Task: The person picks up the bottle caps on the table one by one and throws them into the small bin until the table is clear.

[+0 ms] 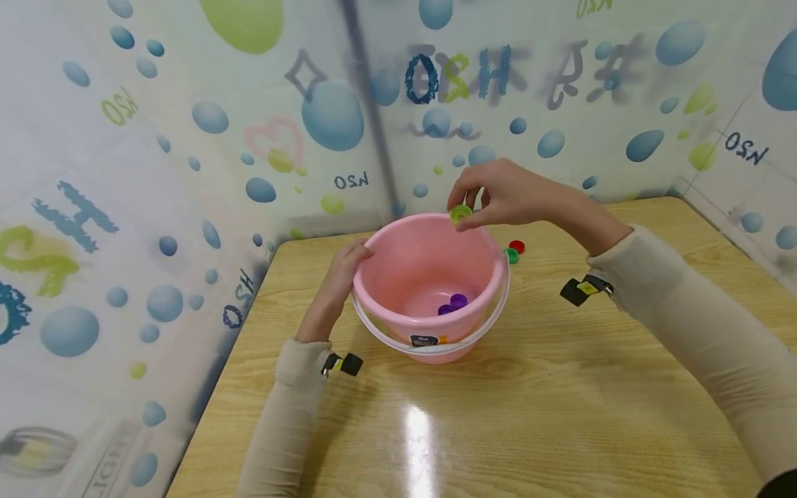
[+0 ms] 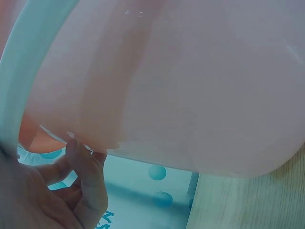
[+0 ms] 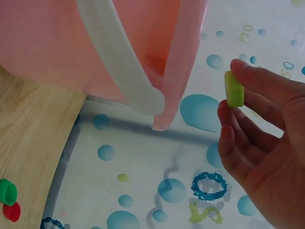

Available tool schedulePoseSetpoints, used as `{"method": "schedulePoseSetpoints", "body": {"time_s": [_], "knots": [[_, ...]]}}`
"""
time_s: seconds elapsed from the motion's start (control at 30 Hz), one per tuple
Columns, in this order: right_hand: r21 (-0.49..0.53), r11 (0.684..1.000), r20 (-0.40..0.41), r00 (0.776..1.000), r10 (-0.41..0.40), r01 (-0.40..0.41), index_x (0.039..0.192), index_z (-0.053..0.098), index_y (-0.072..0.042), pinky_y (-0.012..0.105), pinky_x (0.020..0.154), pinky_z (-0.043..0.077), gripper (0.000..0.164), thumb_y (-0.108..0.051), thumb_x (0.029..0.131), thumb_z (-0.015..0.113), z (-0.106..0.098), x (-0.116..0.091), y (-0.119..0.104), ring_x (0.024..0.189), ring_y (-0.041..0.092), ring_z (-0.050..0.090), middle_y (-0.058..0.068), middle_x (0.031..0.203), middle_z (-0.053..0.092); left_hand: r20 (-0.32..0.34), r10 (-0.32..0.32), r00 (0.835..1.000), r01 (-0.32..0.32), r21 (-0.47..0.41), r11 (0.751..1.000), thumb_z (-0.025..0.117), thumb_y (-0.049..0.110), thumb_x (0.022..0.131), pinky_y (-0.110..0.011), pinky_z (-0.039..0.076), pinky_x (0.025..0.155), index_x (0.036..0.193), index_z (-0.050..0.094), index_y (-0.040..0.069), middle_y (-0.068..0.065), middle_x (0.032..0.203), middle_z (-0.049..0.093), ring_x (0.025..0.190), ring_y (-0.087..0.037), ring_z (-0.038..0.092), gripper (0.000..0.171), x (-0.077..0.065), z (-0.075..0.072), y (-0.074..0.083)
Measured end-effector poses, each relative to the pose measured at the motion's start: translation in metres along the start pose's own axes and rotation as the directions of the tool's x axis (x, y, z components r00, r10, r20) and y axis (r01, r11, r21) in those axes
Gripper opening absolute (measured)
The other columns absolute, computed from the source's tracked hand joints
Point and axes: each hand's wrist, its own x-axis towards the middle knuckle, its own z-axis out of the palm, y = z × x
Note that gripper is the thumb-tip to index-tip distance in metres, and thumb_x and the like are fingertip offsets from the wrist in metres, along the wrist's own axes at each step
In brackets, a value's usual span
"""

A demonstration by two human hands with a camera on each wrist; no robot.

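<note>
A pink bucket (image 1: 429, 242) with a white handle (image 1: 429, 351) stands on the wooden table. My left hand (image 1: 342, 272) grips its rim at the left, thumb over the edge; the left wrist view shows the fingers (image 2: 88, 176) against the outer wall. Above the far right part of the rim, my right hand (image 1: 501, 194) pinches a yellow-green bottle cap (image 1: 461, 213) between thumb and fingers. In the right wrist view that cap (image 3: 234, 89) is seen edge-on, apart from the bucket. Purple caps (image 1: 459, 301) lie on the bucket's floor.
To the right of the bucket, a red cap (image 1: 517, 246) and a green cap (image 1: 512, 256) lie on the table (image 1: 591, 332). A curtain (image 1: 386, 138) printed with blue and green drops hangs behind the table and along its sides.
</note>
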Motion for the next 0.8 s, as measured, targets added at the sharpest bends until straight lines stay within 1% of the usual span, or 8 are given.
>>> {"method": "schedulePoseSetpoints", "body": {"time_s": [0.23,0.3,0.47,0.57,0.67,0.8], "knots": [[-0.002,1.0,0.052,0.998,0.018,-0.018,0.105,0.07,-0.017,0.031,0.079,0.056,0.027,-0.027,0.081,0.077,-0.003,0.009,-0.002,0.089,0.01,0.064,-0.005,0.101,0.068,-0.004,-0.01,1.0,0.011,0.004,1.0,0.048,0.026,0.092,-0.024,0.053,0.059,0.116,0.062,0.008,-0.004,0.08,0.067,0.061,-0.01,0.065,0.034,0.001,0.001,0.0],[0.001,1.0,0.062,0.998,0.019,-0.019,0.106,0.07,-0.017,0.032,0.08,0.056,0.027,-0.027,0.081,0.076,-0.004,0.012,-0.003,0.09,0.01,0.064,-0.005,0.102,0.069,-0.007,-0.013,1.0,0.013,0.006,1.0,0.048,0.027,0.092,-0.024,0.053,0.06,0.116,0.063,0.008,-0.005,0.081,0.067,0.061,-0.011,0.065,0.034,0.001,0.001,0.0],[-0.005,0.999,0.083,0.996,0.037,-0.037,0.107,0.069,-0.02,0.031,0.08,0.056,0.026,-0.028,0.082,0.075,-0.006,0.019,-0.007,0.09,0.009,0.063,-0.007,0.102,0.068,-0.008,-0.018,1.0,0.018,0.016,1.0,0.047,0.027,0.092,-0.024,0.053,0.06,0.116,0.063,0.008,-0.013,0.085,0.067,0.063,-0.013,0.065,0.035,0.0,0.0,0.001],[-0.007,0.999,0.1,0.994,0.052,-0.052,0.108,0.069,-0.02,0.031,0.08,0.056,0.026,-0.027,0.083,0.074,-0.007,0.024,-0.009,0.09,0.009,0.063,-0.007,0.102,0.068,-0.008,-0.019,1.0,0.02,0.018,1.0,0.047,0.027,0.092,-0.024,0.052,0.06,0.115,0.063,0.007,-0.011,0.084,0.067,0.062,-0.012,0.065,0.035,0.002,-0.002,0.002],[-0.006,0.998,0.122,0.991,0.06,-0.06,0.109,0.069,-0.018,0.033,0.081,0.055,0.027,-0.026,0.084,0.073,-0.009,0.03,-0.011,0.091,0.01,0.063,-0.005,0.104,0.068,-0.002,-0.025,1.0,0.025,0.015,1.0,0.047,0.027,0.092,-0.023,0.052,0.06,0.116,0.063,0.007,-0.006,0.082,0.067,0.062,-0.011,0.065,0.035,0.003,-0.004,0.004],[-0.012,0.997,0.136,0.988,0.073,-0.072,0.108,0.069,-0.018,0.032,0.081,0.055,0.027,-0.026,0.083,0.074,-0.012,0.037,-0.013,0.091,0.011,0.063,-0.004,0.103,0.068,0.005,-0.031,0.999,0.031,0.013,0.999,0.047,0.027,0.091,-0.024,0.053,0.06,0.117,0.062,0.007,-0.007,0.083,0.067,0.063,-0.011,0.065,0.036,0.004,-0.007,0.006]]}}
